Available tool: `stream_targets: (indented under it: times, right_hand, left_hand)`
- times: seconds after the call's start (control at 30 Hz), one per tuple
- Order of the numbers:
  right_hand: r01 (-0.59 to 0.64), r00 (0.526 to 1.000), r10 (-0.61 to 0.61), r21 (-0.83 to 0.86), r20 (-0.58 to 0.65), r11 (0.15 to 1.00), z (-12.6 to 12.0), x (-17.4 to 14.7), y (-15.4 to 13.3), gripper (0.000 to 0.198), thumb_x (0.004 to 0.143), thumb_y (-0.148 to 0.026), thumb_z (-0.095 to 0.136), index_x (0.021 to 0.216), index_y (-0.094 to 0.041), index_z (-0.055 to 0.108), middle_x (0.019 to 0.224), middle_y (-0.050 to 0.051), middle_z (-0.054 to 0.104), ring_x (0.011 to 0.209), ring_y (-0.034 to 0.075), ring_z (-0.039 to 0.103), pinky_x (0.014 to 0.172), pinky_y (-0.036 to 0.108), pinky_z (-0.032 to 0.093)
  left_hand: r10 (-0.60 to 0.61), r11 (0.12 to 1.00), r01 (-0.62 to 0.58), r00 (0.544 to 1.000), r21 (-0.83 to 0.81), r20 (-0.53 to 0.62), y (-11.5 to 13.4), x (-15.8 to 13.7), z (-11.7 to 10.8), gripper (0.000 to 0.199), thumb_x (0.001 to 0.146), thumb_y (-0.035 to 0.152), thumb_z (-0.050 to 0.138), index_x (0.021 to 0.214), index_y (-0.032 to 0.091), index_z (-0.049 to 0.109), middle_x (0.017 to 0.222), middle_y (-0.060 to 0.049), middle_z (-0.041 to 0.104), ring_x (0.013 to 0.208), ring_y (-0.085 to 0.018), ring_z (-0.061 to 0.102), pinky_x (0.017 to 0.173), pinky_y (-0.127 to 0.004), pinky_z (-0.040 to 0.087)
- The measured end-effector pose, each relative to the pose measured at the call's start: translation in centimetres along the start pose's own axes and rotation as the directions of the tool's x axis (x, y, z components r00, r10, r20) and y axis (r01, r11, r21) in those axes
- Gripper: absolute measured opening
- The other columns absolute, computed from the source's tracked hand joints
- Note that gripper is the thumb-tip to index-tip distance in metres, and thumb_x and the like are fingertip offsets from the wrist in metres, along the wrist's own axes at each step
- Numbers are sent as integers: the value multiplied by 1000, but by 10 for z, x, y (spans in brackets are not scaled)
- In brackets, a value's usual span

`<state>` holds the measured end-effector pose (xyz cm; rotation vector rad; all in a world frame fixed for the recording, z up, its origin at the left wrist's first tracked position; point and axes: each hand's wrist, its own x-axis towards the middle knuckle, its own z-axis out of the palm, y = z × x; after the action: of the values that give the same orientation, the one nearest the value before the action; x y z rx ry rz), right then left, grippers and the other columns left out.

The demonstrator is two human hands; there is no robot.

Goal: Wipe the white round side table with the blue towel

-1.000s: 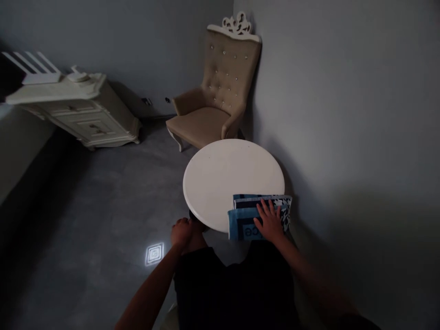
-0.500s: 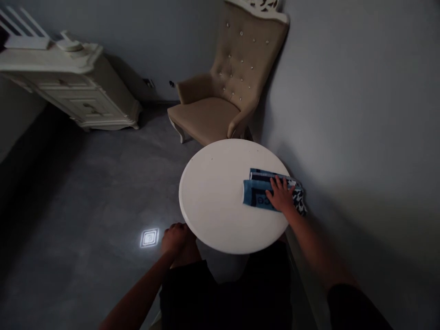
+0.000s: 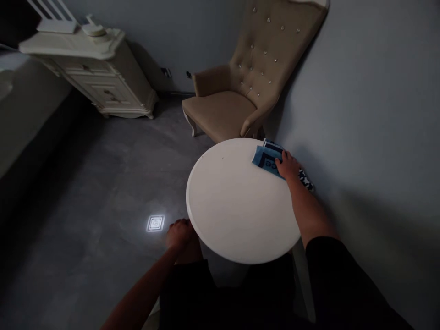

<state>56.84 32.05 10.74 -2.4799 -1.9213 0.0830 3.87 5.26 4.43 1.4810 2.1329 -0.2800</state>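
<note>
"Palm down, our right hand (image 3: 288, 166) lies on the folded cloth (image 3: 263, 157), thumb apart from the fingers; we seem to be pressing rather than pinching."

"And our left hand (image 3: 178, 233)?"

"Curled at our knee (image 3: 191, 251), well apart from the cloth. We can't tell whether it grips or just rests."

"What's around us, biggest first?"

"Grey wall (image 3: 371, 91) on our right, tan armchair (image 3: 223, 112) just beyond, then the round white table (image 3: 237, 215) before us."

"Where on that do we have the cloth?"

"At the far right rim, partly under our hand. Its black-and-white patterned end appears to reach past the edge."

"How far along are we, then?"

"Partway, we'd judge: the cloth is already folded and down on the table, but we haven't let go of it. How much of the tabletop it has covered, we can't tell from here."

"Anything smaller?"

"We have a lit square (image 3: 155, 223) on the floor near our left hand, and one tiny dark speck (image 3: 222, 158) on the tabletop's far left part, away from the cloth."
</note>
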Motion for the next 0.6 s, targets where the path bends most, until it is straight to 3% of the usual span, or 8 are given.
stream_targets:
  times: [0.17, 0.3, 0.47, 0.6]
  right_hand:
    - [-31, 999, 32, -12, 11, 999, 1, -76, 5, 82, 116, -64, 26, 182, -17, 36, 190, 22, 24, 170, 54, 23, 129, 87, 21]
    - [-9, 1000, 10, -73, 13, 997, 1, -181, 7, 79, 117, -61, 27, 183, -18, 35, 191, 17, 24, 173, 53, 19, 131, 86, 22]
    - [21, 998, -14, -140, 57, 990, 17, -322, 2, 82, 113, -65, 30, 184, -24, 34, 193, 9, 17, 176, 50, 17, 136, 81, 23]
    - [30, 996, -20, -124, 83, 992, 35, -381, 4, 82, 109, -71, 34, 183, -37, 36, 191, -1, 22, 177, 48, 15, 136, 80, 24]
  left_hand:
    - [36, 999, -36, 999, 6, -5, 7, -4, 0, 54, 106, 48, 47, 124, 13, 85, 136, -26, 80, 124, -43, 76, 100, -49, 60]
    - [56, 998, -57, 998, -23, -24, 7, -9, 2, 58, 105, 53, 49, 124, 12, 85, 133, -28, 80, 124, -45, 75, 101, -52, 59]
    - [62, 998, -62, 998, -30, -23, 5, -18, 2, 66, 108, 53, 38, 127, 8, 84, 137, -28, 78, 127, -47, 73, 104, -53, 58]
    - [73, 997, -74, 996, -16, -48, 3, -24, 0, 62, 108, 47, 39, 126, 10, 85, 137, -27, 78, 126, -46, 74, 105, -53, 58]
